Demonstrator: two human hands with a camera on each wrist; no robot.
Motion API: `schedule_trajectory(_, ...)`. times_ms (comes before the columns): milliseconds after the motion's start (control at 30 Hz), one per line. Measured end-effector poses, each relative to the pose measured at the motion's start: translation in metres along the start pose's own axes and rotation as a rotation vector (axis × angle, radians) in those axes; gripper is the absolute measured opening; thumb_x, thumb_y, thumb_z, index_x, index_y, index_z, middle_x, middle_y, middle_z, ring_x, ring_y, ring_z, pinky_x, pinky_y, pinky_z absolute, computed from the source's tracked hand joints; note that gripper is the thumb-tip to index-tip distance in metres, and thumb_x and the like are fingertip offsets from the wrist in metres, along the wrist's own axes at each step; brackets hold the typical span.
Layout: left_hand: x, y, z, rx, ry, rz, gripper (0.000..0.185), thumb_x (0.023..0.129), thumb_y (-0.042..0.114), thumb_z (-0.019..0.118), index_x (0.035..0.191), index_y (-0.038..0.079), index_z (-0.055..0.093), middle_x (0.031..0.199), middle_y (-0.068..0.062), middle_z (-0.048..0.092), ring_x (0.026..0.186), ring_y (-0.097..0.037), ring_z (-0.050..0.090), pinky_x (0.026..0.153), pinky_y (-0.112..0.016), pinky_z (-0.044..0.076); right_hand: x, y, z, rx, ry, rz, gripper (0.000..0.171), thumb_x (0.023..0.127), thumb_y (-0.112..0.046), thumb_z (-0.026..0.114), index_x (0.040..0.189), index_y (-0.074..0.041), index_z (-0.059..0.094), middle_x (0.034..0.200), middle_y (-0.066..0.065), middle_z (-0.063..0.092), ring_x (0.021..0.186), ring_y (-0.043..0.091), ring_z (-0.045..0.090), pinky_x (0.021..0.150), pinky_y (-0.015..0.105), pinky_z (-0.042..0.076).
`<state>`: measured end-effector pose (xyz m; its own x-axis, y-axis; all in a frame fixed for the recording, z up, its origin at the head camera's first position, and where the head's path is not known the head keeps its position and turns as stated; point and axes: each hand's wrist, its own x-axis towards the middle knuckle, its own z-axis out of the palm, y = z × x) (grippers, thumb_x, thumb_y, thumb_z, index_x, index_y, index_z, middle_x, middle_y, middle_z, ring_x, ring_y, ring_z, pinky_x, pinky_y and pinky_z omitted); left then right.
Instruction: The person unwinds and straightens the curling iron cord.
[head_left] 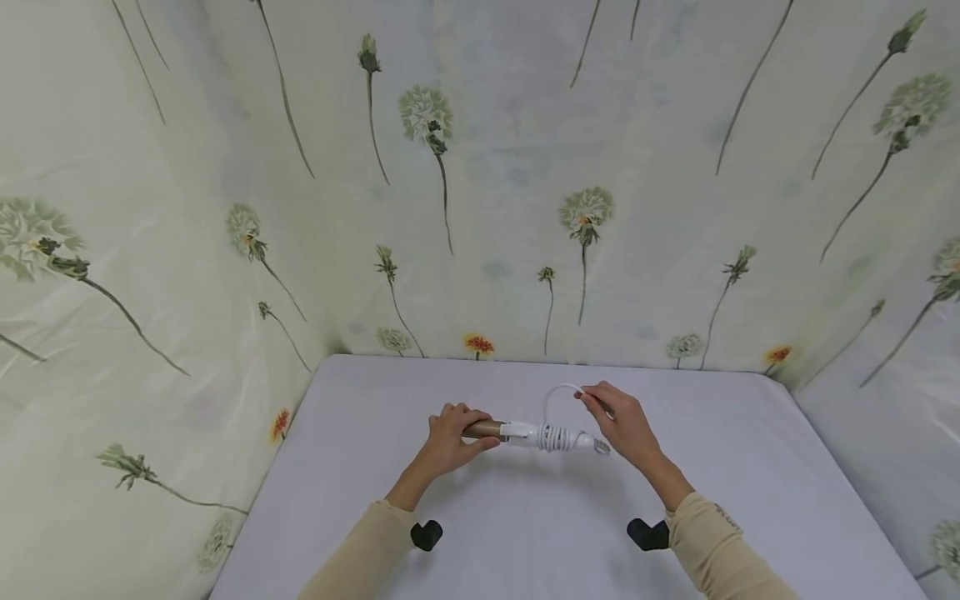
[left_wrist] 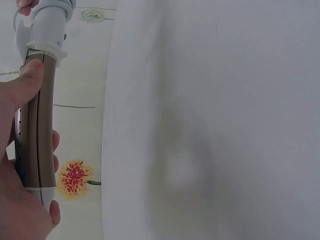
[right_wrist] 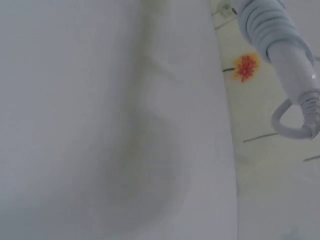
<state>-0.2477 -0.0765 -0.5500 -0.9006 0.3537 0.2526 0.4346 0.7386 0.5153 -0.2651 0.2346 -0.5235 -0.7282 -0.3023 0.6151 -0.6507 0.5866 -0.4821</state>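
Observation:
A rod-shaped appliance with a bronze barrel and a white handle hangs above the grey table. My left hand grips the bronze barrel, thumb laid along it. A white cord is coiled round the white handle, and a loop of it rises toward my right hand, which pinches the cord's free end. In the right wrist view the coils and a small cord loop show at the upper right; the hand itself is out of frame there.
Floral cloth with dandelion print walls the table on the back and both sides. Two black wrist-camera mounts sit by the beige sleeves.

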Motion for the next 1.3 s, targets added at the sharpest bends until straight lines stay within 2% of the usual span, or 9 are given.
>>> schedule_trajectory(233,-0.002,0.0,0.004,-0.023,-0.031,0.021,0.039,0.08,0.051,0.068,0.111,0.026,0.067,0.092,0.004,0.06,0.082,-0.011,0.042,0.07,-0.032,0.022,-0.017,0.02,-0.005,-0.024,-0.025,0.073,0.014,0.088,-0.003,0.064,0.1,-0.01,0.07,0.088,-0.002,0.067,0.076,0.007,0.061,0.069,0.007,0.044)
schedule_trajectory(400,-0.003,0.0,0.003,-0.079,-0.057,0.025,0.037,0.082,0.047,0.069,0.112,0.024,0.066,0.093,0.003,0.061,0.082,-0.012,0.042,0.071,-0.033,0.024,-0.024,0.026,-0.008,-0.072,-0.051,0.101,0.016,0.087,-0.004,0.065,0.101,-0.01,0.07,0.088,-0.002,0.067,0.076,0.005,0.061,0.066,0.016,0.048)
schedule_trajectory(600,-0.001,0.002,0.002,-0.107,-0.1,0.037,0.037,0.083,0.047,0.068,0.113,0.025,0.066,0.095,0.003,0.061,0.083,-0.011,0.041,0.072,-0.033,0.024,-0.041,0.031,-0.009,-0.11,-0.105,0.196,0.014,0.09,-0.01,0.063,0.102,-0.011,0.07,0.085,-0.005,0.066,0.074,0.001,0.057,0.065,0.024,0.049)
schedule_trajectory(800,0.003,0.004,0.002,-0.113,-0.088,0.042,0.036,0.082,0.045,0.069,0.112,0.024,0.066,0.094,0.003,0.061,0.082,-0.011,0.041,0.071,-0.032,0.024,-0.058,0.033,-0.002,-0.096,-0.162,0.294,0.017,0.092,-0.013,0.061,0.107,-0.008,0.068,0.097,0.005,0.071,0.085,0.016,0.064,0.072,0.031,0.052)
schedule_trajectory(933,0.004,0.005,0.003,-0.108,-0.089,0.044,0.037,0.083,0.047,0.068,0.112,0.024,0.066,0.094,0.003,0.061,0.082,-0.011,0.041,0.071,-0.032,0.024,-0.067,0.031,0.003,-0.1,-0.224,0.382,0.027,0.086,0.001,0.063,0.113,-0.004,0.065,0.104,0.012,0.07,0.094,0.028,0.066,0.076,0.042,0.051)
schedule_trajectory(1000,0.004,0.005,0.002,-0.105,-0.083,0.047,0.038,0.083,0.047,0.068,0.112,0.024,0.066,0.095,0.002,0.062,0.082,-0.012,0.042,0.072,-0.033,0.024,-0.071,0.027,0.007,-0.089,-0.247,0.434,0.032,0.083,0.006,0.062,0.114,-0.003,0.064,0.1,0.013,0.07,0.09,0.027,0.066,0.073,0.041,0.051)
schedule_trajectory(1100,0.004,0.004,-0.001,-0.108,-0.066,0.05,0.037,0.082,0.045,0.07,0.111,0.023,0.067,0.095,0.002,0.062,0.082,-0.012,0.042,0.072,-0.034,0.024,-0.075,0.02,0.013,-0.064,-0.258,0.483,0.018,0.088,-0.001,0.061,0.106,-0.003,0.065,0.087,0.009,0.069,0.076,0.016,0.063,0.065,0.031,0.049)
schedule_trajectory(1167,0.004,0.003,-0.002,-0.102,-0.056,0.041,0.037,0.081,0.045,0.07,0.111,0.023,0.067,0.095,0.002,0.062,0.082,-0.013,0.043,0.072,-0.034,0.024,-0.077,0.016,0.019,-0.056,-0.259,0.476,0.013,0.093,-0.01,0.059,0.103,-0.005,0.065,0.079,0.005,0.066,0.068,0.008,0.057,0.059,0.025,0.046)
schedule_trajectory(1300,0.004,-0.001,-0.005,-0.087,-0.04,0.008,0.038,0.081,0.046,0.07,0.111,0.023,0.066,0.096,0.001,0.062,0.084,-0.013,0.044,0.072,-0.034,0.025,-0.079,0.008,0.032,-0.064,-0.271,0.435,0.021,0.096,-0.018,0.055,0.11,-0.007,0.066,0.072,-0.003,0.058,0.063,0.002,0.048,0.057,0.021,0.042)
